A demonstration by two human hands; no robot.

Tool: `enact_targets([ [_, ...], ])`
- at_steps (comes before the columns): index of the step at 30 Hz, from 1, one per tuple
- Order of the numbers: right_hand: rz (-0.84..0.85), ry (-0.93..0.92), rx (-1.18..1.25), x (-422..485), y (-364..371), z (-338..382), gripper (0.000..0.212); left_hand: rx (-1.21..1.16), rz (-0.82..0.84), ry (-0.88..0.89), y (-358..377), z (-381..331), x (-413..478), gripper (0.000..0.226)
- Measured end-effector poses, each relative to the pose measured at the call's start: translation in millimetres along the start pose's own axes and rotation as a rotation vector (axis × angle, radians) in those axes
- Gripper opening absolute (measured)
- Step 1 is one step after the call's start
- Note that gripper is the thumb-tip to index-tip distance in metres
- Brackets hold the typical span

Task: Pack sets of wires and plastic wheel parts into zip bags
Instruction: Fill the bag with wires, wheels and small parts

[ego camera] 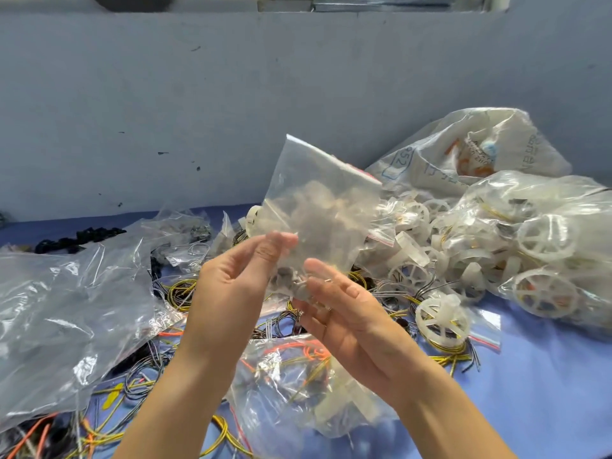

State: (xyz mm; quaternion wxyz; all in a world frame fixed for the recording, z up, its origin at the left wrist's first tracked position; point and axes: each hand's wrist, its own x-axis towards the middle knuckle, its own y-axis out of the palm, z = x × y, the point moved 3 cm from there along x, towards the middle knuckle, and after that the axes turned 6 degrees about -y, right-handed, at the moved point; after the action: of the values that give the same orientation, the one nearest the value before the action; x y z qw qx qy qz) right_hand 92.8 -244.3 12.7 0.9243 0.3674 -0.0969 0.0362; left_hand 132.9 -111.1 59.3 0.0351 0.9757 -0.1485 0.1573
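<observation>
I hold a small clear zip bag (318, 207) upright above the table, its red-striped zip edge at the top right. My left hand (231, 286) pinches the bag's lower left side between thumb and fingertips. From below, my right hand (347, 309) pinches the bag's bottom corner, thumb on top, where some small dark and grey parts (291, 283) lie inside. White plastic wheels (414, 253) are heaped on the right. Coils of yellow-and-black wire (178, 293) lie under my hands.
A large crumpled clear bag (66, 309) covers the left of the blue table (546, 376). A clear bag of wires and parts (291, 385) lies in front of me. Filled zip bags (546, 246) and a white sack (463, 154) pile up against the grey wall at right.
</observation>
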Motion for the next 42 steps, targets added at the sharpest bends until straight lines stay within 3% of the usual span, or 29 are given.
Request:
enact_targets([
  [2, 0.009, -0.036, 0.002, 0.7, 1.8, 4.7, 0.029, -0.045, 0.042, -0.051, -0.1, 4.9, 2.3, 0.029],
  [7, -0.054, -0.094, -0.133, 1.9, -3.0, 10.7, 0.03, -0.207, 0.142, -0.371, -4.2, 24.8, 5.8, 0.03],
  [10, -0.116, -0.134, -0.354, 3.5, -7.4, 12.8, 0.026, -0.204, 0.216, -0.385, -7.9, 28.5, 5.0, 0.03],
  [13, -0.186, -0.19, -0.471, 4.1, -10.8, 18.1, 0.025, -0.097, 0.127, -0.334, -13.6, 32.1, 4.9, 0.025],
  [18, -0.187, -0.166, -0.501, 3.3, -12.5, 19.6, 0.024, -0.096, 0.059, -0.236, -16.5, 32.6, 5.2, 0.026],
  [24, -0.116, -0.139, -0.414, 5.2, -10.0, 16.6, 0.023, -0.231, 0.244, -0.422, -13.8, 37.6, 1.6, 0.032],
  [31, 0.008, -0.04, -0.449, 3.7, -9.8, 11.0, 0.03, -0.176, 0.202, -0.301, -15.5, 34.5, 1.2, 0.032],
  [37, -0.062, -0.104, -0.441, 5.9, -10.9, 12.1, 0.019, 0.117, 0.205, -0.129, -17.4, 31.2, -2.5, 0.019],
  [42, 0.048, -0.147, -0.418, 5.5, -4.2, 10.8, 0.026, 0.089, 0.147, -0.062, -19.8, 28.7, -3.2, 0.021],
])
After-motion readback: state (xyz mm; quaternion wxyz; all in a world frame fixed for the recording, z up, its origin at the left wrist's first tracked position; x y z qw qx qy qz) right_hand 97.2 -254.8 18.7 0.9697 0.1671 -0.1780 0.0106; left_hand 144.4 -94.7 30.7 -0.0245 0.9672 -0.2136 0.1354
